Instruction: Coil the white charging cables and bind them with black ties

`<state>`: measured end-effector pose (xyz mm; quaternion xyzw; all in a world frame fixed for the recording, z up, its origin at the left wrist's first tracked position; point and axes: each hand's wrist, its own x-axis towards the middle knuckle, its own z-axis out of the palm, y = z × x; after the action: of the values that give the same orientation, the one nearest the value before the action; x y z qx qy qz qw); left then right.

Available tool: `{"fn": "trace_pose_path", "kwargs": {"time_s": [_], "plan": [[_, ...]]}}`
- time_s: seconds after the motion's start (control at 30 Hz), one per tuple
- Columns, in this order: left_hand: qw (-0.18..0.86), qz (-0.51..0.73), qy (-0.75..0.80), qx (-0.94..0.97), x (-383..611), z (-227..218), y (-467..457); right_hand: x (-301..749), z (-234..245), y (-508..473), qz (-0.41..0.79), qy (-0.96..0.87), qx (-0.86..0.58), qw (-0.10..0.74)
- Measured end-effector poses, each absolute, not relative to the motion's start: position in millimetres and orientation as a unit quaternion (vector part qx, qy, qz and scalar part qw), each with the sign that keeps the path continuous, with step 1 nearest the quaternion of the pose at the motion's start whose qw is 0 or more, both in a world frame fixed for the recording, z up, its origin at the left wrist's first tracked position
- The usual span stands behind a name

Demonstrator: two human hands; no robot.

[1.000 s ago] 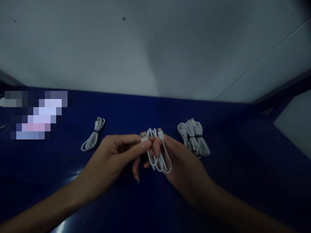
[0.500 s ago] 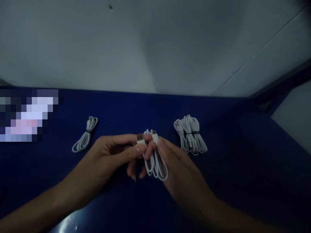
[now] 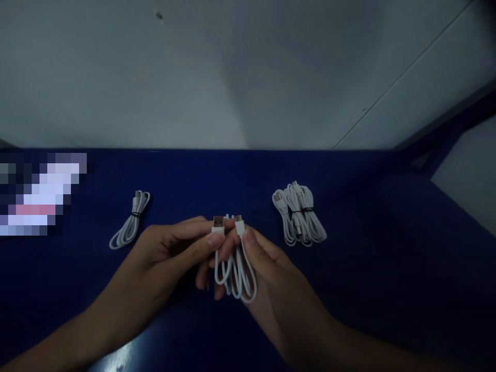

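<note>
Both my hands hold one folded white USB cable (image 3: 236, 274) above a dark blue table (image 3: 368, 268). My left hand (image 3: 170, 258) pinches the larger plug end between thumb and forefinger. My right hand (image 3: 271, 274) pinches the smaller plug end, and the cable's loops hang down between my fingers. The two plugs stand side by side, pointing up.
A single coiled white cable (image 3: 129, 227) bound with a dark tie lies on the table to the left. A heap of tied white cables (image 3: 299, 217) lies to the right. A blurred patch sits at the far left. A pale wall rises behind the table.
Both hands have come slightly down and toward me with the cable, and the hanging loops have drawn closer together. The cables on the table have not moved.
</note>
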<state>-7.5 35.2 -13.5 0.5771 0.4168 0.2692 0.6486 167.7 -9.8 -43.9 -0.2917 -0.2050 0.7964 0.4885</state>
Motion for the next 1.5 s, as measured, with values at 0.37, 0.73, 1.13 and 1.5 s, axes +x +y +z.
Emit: {"fn": "trace_pose_path", "kwargs": {"time_s": [0.37,0.73,1.13,1.5], "plan": [[0.722,0.248,0.389,0.516,-9.7,-21.0,38.6,169.4,-41.1,-10.0,0.787,-0.224,-0.307,0.486],[0.729,0.241,0.388,0.511,-9.7,-21.8,38.2,169.8,-43.9,-10.6,0.771,-0.25,-0.339,0.478],[0.736,0.236,0.392,0.499,-10.8,-22.4,36.6,170.7,-40.1,-10.0,0.775,-0.254,-0.346,0.463],[0.758,0.23,0.387,0.473,-11.6,-25.8,35.6,171.5,-40.5,-9.2,0.779,-0.257,-0.337,0.462]]}}
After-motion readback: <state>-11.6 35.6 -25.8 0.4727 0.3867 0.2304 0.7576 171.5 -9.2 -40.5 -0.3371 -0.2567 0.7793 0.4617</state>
